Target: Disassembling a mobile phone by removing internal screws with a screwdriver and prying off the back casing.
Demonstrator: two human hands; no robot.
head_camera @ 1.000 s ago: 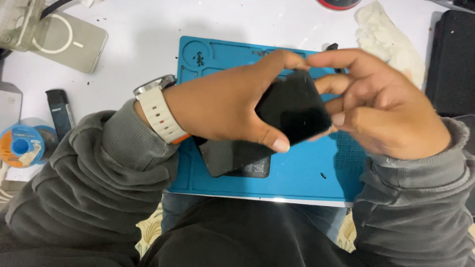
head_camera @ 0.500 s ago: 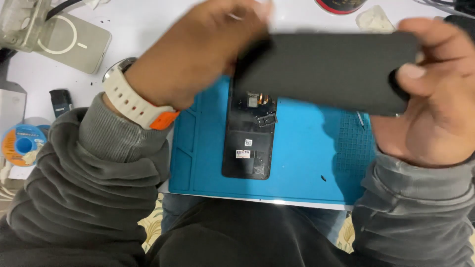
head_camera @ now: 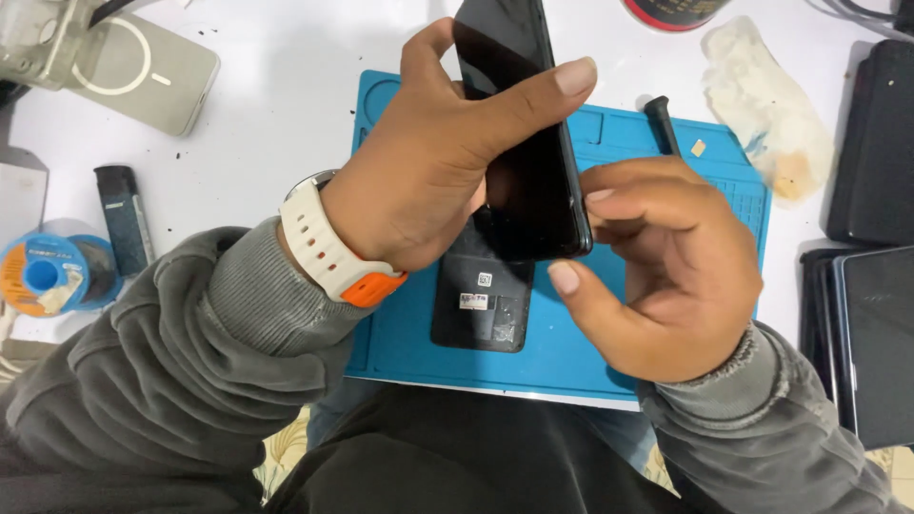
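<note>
The left hand (head_camera: 428, 181) grips a black phone (head_camera: 528, 143) near the top centre of the frame, thumb laid across its dark glossy face and fingers curled behind it, so the phone stands raised above the blue mat (head_camera: 590, 352) with its long side running up and down the picture. On that wrist sits a watch with a cream and orange strap (head_camera: 328, 252). The right hand (head_camera: 666, 266) is just right of the phone's lower end, half curled, with its fingertips meeting the phone's right edge near the lower corner and the thumb just under that corner; whether it truly pinches the phone cannot be told.

Beneath the phone, flat on the mat, lies a black phone back part (head_camera: 481, 309) bearing small labels. A black tool (head_camera: 662, 124) rests on the mat's upper right. On the white worktop (head_camera: 276, 124), a grey pad with a ring mark (head_camera: 143, 81) lies at upper left, a blue solder spool (head_camera: 48, 276) at left edge, a crumpled cloth (head_camera: 766, 109) at upper right, and dark devices (head_camera: 871, 324) at right.
</note>
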